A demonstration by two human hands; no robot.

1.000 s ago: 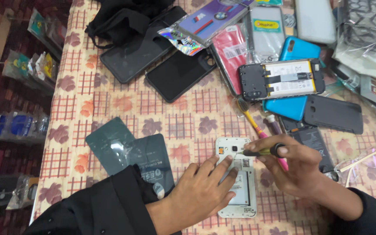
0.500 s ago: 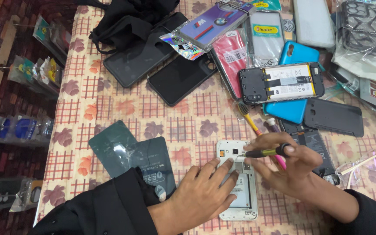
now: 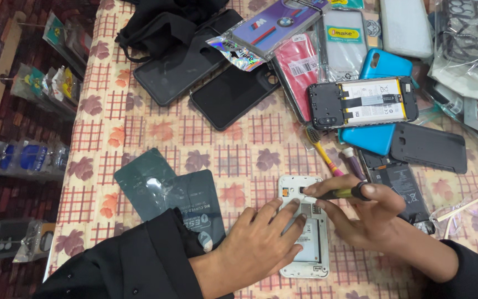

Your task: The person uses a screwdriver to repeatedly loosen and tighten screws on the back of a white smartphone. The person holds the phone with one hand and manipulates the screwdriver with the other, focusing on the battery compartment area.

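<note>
A white phone (image 3: 305, 266) with its back cover off lies on the patterned tablecloth (image 3: 195, 138) near the front edge. My left hand (image 3: 261, 249) lies flat on the phone's left side and holds it down. My right hand (image 3: 366, 216) grips a thin screwdriver (image 3: 341, 193) with a yellow-and-black handle; its tip rests near the top of the phone, by the camera opening. Black sleeves cover both forearms.
Dark green backing sheets (image 3: 167, 188) lie left of the phone. Behind it are an opened black phone showing its battery (image 3: 363, 102), a blue cover (image 3: 380, 138), black back covers (image 3: 430, 147), a loose battery (image 3: 399, 185), a brush (image 3: 322, 149), several packaged cases and eyeglasses (image 3: 466, 207).
The view has shifted slightly. My right hand has moved the screwdriver a little along the top of the white phone; my left hand stays on it.
</note>
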